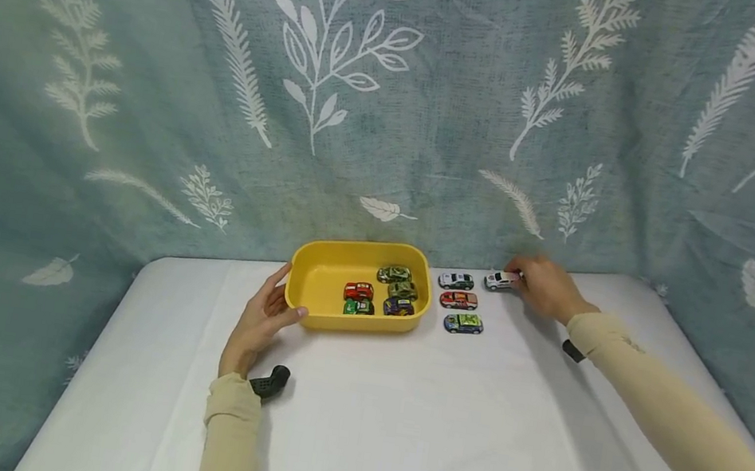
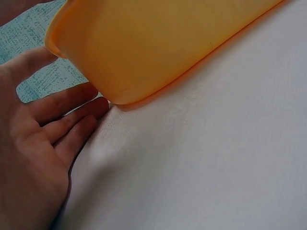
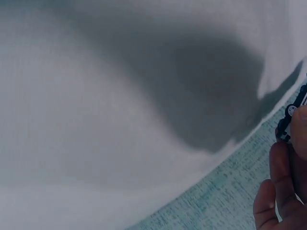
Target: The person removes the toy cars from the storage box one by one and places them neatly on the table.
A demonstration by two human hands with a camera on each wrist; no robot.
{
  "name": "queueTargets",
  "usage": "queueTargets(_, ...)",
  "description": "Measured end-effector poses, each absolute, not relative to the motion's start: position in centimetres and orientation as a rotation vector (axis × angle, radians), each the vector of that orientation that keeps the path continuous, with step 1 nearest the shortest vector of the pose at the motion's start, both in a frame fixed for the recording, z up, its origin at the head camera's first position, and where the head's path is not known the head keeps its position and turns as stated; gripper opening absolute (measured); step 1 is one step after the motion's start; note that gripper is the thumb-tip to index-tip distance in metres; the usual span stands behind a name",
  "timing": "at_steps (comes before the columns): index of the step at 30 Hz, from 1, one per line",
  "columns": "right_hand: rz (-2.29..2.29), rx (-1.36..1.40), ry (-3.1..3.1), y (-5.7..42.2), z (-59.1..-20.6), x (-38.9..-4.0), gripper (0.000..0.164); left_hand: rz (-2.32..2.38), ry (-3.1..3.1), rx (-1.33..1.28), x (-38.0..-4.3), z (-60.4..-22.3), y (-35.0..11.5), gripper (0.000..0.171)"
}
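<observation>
My right hand (image 1: 549, 289) pinches the rear of a white toy car (image 1: 500, 280) at the table's far edge. In the right wrist view, the car's dark wheel (image 3: 291, 110) shows at the right edge beside the fingers. My left hand (image 1: 260, 325) holds a yellow plastic tray (image 1: 307, 321) at its left end, the thumb at the front corner and the fingers along the side. In the left wrist view, fingertips meet the tray's outer wall (image 2: 139, 52). Near the right hand lie a silver-white car (image 1: 455, 281), a red-orange car (image 1: 458, 300) and a green-blue car (image 1: 463, 323).
Inside the tray's right half sit several toy cars, among them a red one (image 1: 358, 291), a green one (image 1: 358, 308) and a camouflage one (image 1: 394, 274). A white cloth (image 1: 379, 429) covers the table. Behind it hangs a green leaf-patterned curtain (image 1: 450, 133).
</observation>
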State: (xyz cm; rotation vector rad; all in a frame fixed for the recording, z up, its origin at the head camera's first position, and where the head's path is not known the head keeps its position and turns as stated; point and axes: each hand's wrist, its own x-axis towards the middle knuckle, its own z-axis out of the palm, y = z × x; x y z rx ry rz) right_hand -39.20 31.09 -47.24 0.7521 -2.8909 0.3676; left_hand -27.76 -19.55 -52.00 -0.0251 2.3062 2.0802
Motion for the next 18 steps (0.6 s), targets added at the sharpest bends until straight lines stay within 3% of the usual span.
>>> queueTargets(18,0.411,0.66,-2.916,31.2,-49.7,-39.0,0.029,2.097,2.305,0.009,-27.9,-52.3,-19.6,0.092)
